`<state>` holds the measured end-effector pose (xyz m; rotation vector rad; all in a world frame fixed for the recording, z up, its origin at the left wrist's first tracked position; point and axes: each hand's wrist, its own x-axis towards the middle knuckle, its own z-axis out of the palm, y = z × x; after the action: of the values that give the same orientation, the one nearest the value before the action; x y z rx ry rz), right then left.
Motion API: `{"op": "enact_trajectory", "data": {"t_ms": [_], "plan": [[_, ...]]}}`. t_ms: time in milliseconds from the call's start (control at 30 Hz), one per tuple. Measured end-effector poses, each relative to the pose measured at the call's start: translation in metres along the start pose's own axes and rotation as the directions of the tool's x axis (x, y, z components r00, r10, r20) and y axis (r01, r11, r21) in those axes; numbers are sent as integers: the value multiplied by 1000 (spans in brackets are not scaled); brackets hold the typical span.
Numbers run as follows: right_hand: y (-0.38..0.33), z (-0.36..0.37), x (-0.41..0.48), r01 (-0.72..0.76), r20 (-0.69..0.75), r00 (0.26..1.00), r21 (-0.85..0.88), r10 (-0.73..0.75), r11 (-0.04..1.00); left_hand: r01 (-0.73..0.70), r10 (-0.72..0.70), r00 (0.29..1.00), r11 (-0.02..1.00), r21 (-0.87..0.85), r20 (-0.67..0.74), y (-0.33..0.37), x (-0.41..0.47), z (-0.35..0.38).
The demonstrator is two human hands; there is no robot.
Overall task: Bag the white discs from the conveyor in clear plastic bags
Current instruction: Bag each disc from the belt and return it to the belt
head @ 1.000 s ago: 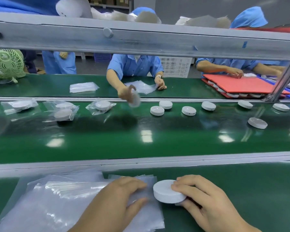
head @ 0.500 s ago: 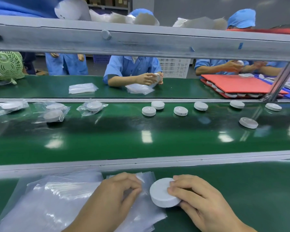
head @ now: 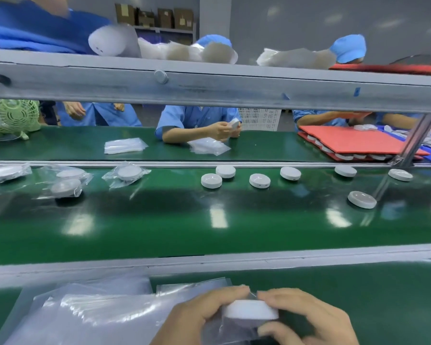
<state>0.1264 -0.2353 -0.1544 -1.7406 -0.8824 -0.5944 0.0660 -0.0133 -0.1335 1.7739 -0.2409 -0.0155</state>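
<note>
Green table (head: 346,292) at 6 o'clock: left hand (head: 197,319) and right hand (head: 309,317) both grip one white disc (head: 250,308), clear bag (head: 220,328) touching it. Loose discs (head: 259,181) dot the conveyor (head: 209,235) beyond.

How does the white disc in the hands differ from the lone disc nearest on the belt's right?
The held disc is gripped by the left hand and right hand; the belt disc lies on the conveyor. The held disc shows mostly its side, with clear bag film against it; the belt disc shows its top, bare. Both are white, round.
</note>
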Motion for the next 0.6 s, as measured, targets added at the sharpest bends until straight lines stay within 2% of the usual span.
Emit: {"op": "enact_trajectory", "data": {"t_ms": [100, 200, 233, 300, 333, 367, 400, 500, 533, 600], "plan": [[-7, 7, 0, -126, 19, 992, 202, 125, 971, -15, 14, 997, 1000, -7, -76, 3, 0, 8], [-8, 9, 4, -160, 65, 986, 143, 152, 977, -27, 19, 986, 999, -43, -167, 4, -2, 13], [-11, 10, 5, -240, 108, 969, 204, 221, 949, -31, 14, 981, 996, -83, -192, 4, -3, 15], [-17, 13, 7, -456, 236, 889, 398, 392, 796, -78, 37, 958, 988, -133, -286, 6, -3, 19], [-19, 16, 7, -522, 292, 853, 440, 433, 731, -121, 69, 935, 984, -128, -347, 7, -3, 20], [-22, 17, 9, -543, 307, 839, 422, 448, 726, -165, 111, 909, 981, -102, -401, 7, -2, 21], [-23, 19, 13, -525, 284, 849, 363, 445, 770, -193, 142, 883, 979, -71, -447, 6, -1, 21], [-21, 21, 29, -502, 211, 860, 183, 464, 845, -194, 162, 833, 981, -4, -529, -1, 2, 19], [-19, 23, 36, -526, 197, 847, 175, 494, 832, -190, 192, 818, 980, 60, -543, -4, 3, 17], [-5, 25, 55, -550, 197, 829, 116, 523, 827, -168, 320, 794, 933, 319, -516, -11, 5, 9]]}}
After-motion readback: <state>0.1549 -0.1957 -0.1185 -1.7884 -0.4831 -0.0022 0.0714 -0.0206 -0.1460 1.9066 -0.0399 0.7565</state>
